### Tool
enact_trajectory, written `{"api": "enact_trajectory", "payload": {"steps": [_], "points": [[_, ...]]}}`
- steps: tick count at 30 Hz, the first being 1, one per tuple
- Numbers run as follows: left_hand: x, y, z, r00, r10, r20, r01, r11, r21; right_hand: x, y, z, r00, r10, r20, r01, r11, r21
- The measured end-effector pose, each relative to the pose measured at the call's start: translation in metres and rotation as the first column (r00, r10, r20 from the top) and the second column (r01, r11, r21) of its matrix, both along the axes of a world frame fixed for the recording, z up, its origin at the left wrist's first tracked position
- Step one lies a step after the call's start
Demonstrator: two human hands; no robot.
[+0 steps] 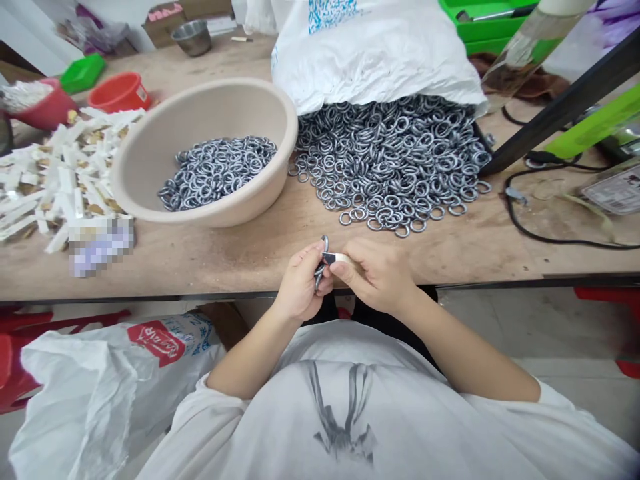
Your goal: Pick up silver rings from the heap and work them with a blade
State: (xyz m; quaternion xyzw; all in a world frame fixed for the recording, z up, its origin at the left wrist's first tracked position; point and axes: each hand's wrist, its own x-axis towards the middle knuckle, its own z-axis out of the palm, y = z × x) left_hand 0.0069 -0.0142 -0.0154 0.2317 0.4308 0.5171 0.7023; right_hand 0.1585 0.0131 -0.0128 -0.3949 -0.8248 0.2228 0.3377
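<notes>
My left hand [301, 281] is closed on grey metal rings at the table's front edge. One ring [325, 241] stands up above the fingertips, and part of another shows lower down in the grip. My right hand [376, 273] pinches a small white tool with a flat dark tip [329, 258]. That tip points left and meets the rings; whether it sits inside a ring I cannot tell. Behind the hands lies a heap of loose grey rings [395, 167]. More rings [220, 173] fill the bottom of a beige basin [200, 100] to the left.
A white sack [370, 60] lies open-mouthed behind the heap. White strips [65, 180] are piled at left, near a red bowl [119, 92]. A black post [565, 100] and a black cable [520, 230] stand at right. Below the table's left edge hangs a white bag [100, 387].
</notes>
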Motion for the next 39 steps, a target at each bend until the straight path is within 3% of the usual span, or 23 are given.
{"api": "enact_trajectory", "payload": {"steps": [6, 9, 12, 15, 19, 23, 26, 27, 29, 31, 33, 36, 39], "points": [[0.001, 0.001, 0.001, 1.0, 0.0, -0.015, 0.0, 1.0, -0.013, -0.002, -0.004, 0.0, 0.997, -0.017, 0.079, 0.012, 0.998, 0.055], [0.0, -0.001, 0.001, 0.999, -0.029, -0.027, 0.029, 1.0, -0.008, 0.0, 0.005, -0.003, 0.999, -0.019, 0.026, 0.02, 0.999, -0.043], [0.001, -0.006, -0.001, 0.992, -0.128, -0.018, 0.128, 0.992, 0.021, 0.007, 0.025, -0.009, 0.979, -0.202, 0.026, 0.203, 0.964, -0.169], [-0.001, -0.008, -0.004, 0.989, -0.148, -0.006, 0.148, 0.989, -0.005, 0.009, 0.044, -0.013, 0.929, -0.294, 0.226, 0.332, 0.931, -0.152], [-0.009, -0.002, -0.007, 0.994, -0.11, -0.008, 0.11, 0.994, -0.017, -0.004, 0.057, -0.011, 0.806, -0.284, 0.519, 0.35, 0.936, -0.031], [-0.016, 0.003, -0.006, 0.998, -0.061, 0.025, 0.062, 0.998, -0.029, -0.014, 0.063, -0.01, 0.734, -0.259, 0.628, 0.363, 0.931, -0.04], [-0.019, 0.007, -0.005, 0.997, -0.034, 0.075, 0.039, 0.997, -0.059, -0.01, 0.061, -0.011, 0.832, -0.248, 0.496, 0.337, 0.936, -0.098], [-0.019, 0.007, -0.004, 0.995, -0.037, 0.093, 0.043, 0.997, -0.066, -0.007, 0.058, -0.011, 0.9, -0.212, 0.381, 0.29, 0.943, -0.162], [-0.018, 0.008, -0.004, 0.992, -0.058, 0.114, 0.067, 0.994, -0.081, -0.001, 0.052, -0.009, 0.997, -0.059, 0.047, 0.071, 0.939, -0.336], [-0.016, 0.008, -0.004, 0.987, -0.124, 0.106, 0.135, 0.986, -0.1, 0.003, 0.044, -0.006, 0.952, 0.092, -0.292, -0.22, 0.868, -0.444], [-0.013, 0.007, -0.004, 0.966, -0.24, 0.099, 0.25, 0.963, -0.102, 0.005, 0.039, -0.004, 0.859, 0.162, -0.486, -0.412, 0.782, -0.468], [-0.011, 0.003, -0.003, 0.916, -0.378, 0.137, 0.39, 0.918, -0.074, 0.004, 0.036, -0.003, 0.807, 0.179, -0.563, -0.495, 0.726, -0.478], [-0.01, 0.0, -0.001, 0.916, -0.353, 0.192, 0.369, 0.928, -0.054, 0.001, 0.032, -0.003, 0.809, 0.161, -0.565, -0.48, 0.734, -0.48]]}}
